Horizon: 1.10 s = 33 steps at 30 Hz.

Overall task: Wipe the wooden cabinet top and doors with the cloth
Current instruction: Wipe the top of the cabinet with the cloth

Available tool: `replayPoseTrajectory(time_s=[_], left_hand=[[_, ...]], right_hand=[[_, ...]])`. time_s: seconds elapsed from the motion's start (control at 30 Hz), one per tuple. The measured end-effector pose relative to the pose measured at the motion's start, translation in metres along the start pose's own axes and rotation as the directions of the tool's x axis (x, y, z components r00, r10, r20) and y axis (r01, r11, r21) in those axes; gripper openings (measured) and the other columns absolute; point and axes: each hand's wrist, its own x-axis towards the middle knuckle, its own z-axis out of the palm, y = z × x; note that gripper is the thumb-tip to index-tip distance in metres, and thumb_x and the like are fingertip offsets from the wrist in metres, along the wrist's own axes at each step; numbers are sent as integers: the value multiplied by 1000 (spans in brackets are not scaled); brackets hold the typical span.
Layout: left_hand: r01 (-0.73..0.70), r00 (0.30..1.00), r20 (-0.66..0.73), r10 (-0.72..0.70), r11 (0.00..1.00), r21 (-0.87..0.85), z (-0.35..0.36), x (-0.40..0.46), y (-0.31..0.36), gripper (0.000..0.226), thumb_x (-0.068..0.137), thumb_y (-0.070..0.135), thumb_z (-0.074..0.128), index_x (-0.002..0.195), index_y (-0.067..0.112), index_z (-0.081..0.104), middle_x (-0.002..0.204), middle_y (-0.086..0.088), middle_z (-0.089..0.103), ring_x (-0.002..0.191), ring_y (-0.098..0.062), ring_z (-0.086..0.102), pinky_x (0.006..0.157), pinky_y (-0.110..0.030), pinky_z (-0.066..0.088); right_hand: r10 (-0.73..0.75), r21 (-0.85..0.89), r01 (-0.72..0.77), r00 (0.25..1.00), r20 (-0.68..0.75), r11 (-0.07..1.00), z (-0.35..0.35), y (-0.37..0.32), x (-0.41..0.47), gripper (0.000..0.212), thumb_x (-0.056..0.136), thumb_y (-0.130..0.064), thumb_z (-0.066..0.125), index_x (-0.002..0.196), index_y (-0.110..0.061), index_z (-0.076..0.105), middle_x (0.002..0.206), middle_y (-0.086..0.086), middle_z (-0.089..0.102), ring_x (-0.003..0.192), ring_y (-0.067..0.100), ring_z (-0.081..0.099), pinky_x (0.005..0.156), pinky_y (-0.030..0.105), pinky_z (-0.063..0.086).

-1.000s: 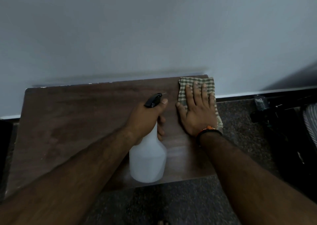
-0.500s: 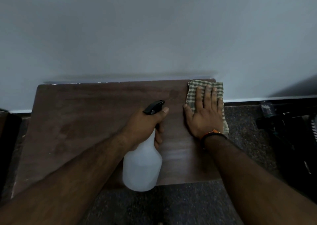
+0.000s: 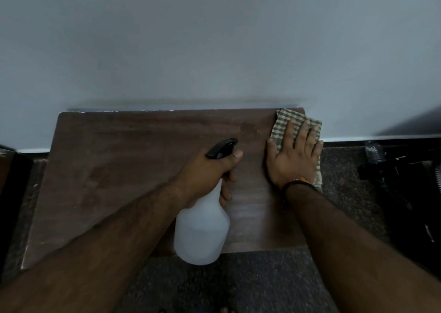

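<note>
The dark wooden cabinet top (image 3: pixel 124 169) fills the middle of the head view, against a pale wall. A green-and-white checked cloth (image 3: pixel 282 125) lies at its far right corner, overhanging the right edge. My right hand (image 3: pixel 293 155) presses flat on the cloth, fingers spread, with an orange and black band at the wrist. My left hand (image 3: pixel 207 169) grips the neck of a white spray bottle (image 3: pixel 201 231) with a black trigger head, held above the cabinet's front middle. The cabinet doors are out of sight below.
A speckled dark floor (image 3: pixel 238 281) lies in front of and to the right of the cabinet. Black equipment with a clear bottle (image 3: pixel 374 152) stands at the right. A dark object (image 3: pixel 12 181) borders the cabinet's left side.
The view has shifted, so the cabinet sits further right in frame. My right hand stays pressed on the cloth at the far right corner, fingers turned slightly. The bottle stays gripped.
</note>
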Motion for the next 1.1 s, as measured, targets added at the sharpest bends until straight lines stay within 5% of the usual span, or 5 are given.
replayPoseTrajectory(time_s=[0.13, 0.47, 0.97, 1.1], left_hand=[[-2, 1000, -12, 2, 1000, -4, 1, 1, 0, 38, 96, 40, 63, 88, 3, 65, 74, -14, 66, 50, -28, 62, 52, -39, 57], [-1, 999, -49, -1, 999, -49, -13, -1, -11, 49, 97, 40, 62, 99, -9, 64, 83, -14, 70, 47, -30, 61, 48, -37, 56], [-12, 995, -97, -2, 989, -146, -65, -29, -30, 29, 98, 38, 60, 95, 9, 64, 80, -10, 70, 46, -27, 61, 47, -36, 56], [-2, 988, -154, -24, 985, -170, -91, -39, -33, 37, 98, 39, 61, 97, 2, 64, 81, -12, 69, 44, -26, 61, 46, -36, 56]], right_hand=[[28, 9, -27, 1000, -9, 1000, 0, -2, 0, 77, 95, -59, 13, 160, -19, 2, 167, 16, -3, 154, 34, -10, 124, 52, -6], [-17, -12, 17, 1000, 9, 1000, -2, -7, 11, 77, 94, -58, 12, 160, -20, 2, 168, 14, -4, 154, 33, -8, 124, 53, -4], [-197, -6, 197, 979, 43, 980, 1, -73, 5, 68, 103, -54, 20, 160, -23, -1, 168, 6, -9, 155, 27, -12, 124, 50, -7], [-249, -15, 250, 967, 48, 968, 6, -110, -7, 68, 103, -54, 21, 160, -23, 0, 168, 6, -9, 155, 27, -11, 124, 49, -8]])
